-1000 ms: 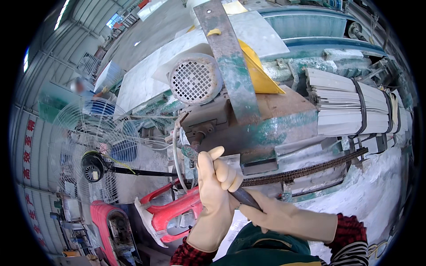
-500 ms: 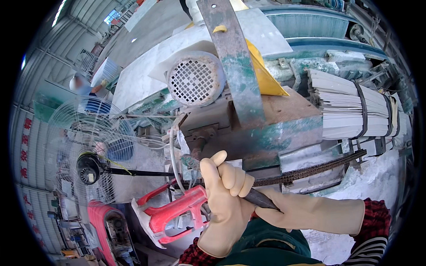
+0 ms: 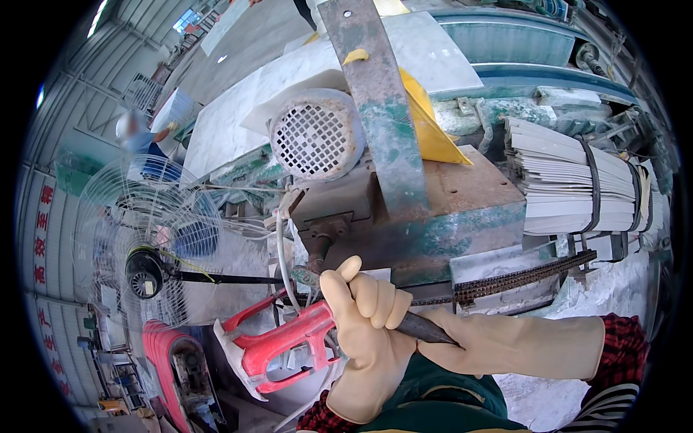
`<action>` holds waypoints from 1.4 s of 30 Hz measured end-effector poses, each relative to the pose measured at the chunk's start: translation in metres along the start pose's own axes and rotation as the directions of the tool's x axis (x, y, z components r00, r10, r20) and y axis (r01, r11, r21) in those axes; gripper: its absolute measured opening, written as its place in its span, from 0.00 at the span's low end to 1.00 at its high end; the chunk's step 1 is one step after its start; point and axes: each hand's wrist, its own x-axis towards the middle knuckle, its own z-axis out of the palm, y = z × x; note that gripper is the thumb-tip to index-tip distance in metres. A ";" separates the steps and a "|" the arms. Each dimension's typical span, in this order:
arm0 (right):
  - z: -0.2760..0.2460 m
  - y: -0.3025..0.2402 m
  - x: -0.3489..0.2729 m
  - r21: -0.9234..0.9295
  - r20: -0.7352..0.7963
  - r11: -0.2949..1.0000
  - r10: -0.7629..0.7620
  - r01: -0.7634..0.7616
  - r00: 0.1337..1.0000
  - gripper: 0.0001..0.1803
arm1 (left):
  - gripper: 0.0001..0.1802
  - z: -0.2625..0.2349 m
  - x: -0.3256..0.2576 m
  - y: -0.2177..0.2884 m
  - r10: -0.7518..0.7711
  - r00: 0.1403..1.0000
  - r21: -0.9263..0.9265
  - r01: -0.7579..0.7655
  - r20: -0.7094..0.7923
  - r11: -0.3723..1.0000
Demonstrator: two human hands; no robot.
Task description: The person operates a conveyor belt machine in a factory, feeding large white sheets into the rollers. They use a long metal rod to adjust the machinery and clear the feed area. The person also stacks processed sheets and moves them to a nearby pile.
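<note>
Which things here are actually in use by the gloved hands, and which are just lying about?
In use:
- left hand in a cream rubber glove, closed round the dark tapered metal bar
- right hand, gloved, at the bar's other end

Lying about:
- red plastic frame
- strapped stack of pale slabs
- wire-caged fan
- grey electric motor

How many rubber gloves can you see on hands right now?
2. The left glove is wrapped around a dark tapered tool in the lower centre; the right glove comes in from the lower right, meeting that tool's end.
</note>
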 end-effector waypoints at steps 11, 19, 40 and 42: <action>-0.006 0.002 0.008 0.507 0.120 0.772 0.376 -0.382 0.919 0.22 | 0.24 0.011 0.002 -0.004 0.002 0.999 -0.003 -0.002 -0.049 1.000; -0.026 0.008 0.006 0.150 0.213 0.964 0.185 -0.219 0.959 0.25 | 0.18 0.021 -0.001 -0.007 0.034 0.984 0.053 -0.025 -0.176 0.998; -0.046 -0.009 0.008 0.541 0.409 0.568 0.467 -0.620 0.784 0.35 | 0.27 0.019 0.014 0.001 0.080 0.963 0.038 -0.073 -0.257 0.997; -0.056 -0.014 0.012 0.512 0.461 0.543 0.481 -0.666 0.746 0.34 | 0.27 0.006 0.018 0.008 0.024 0.994 -0.009 -0.025 -0.103 1.000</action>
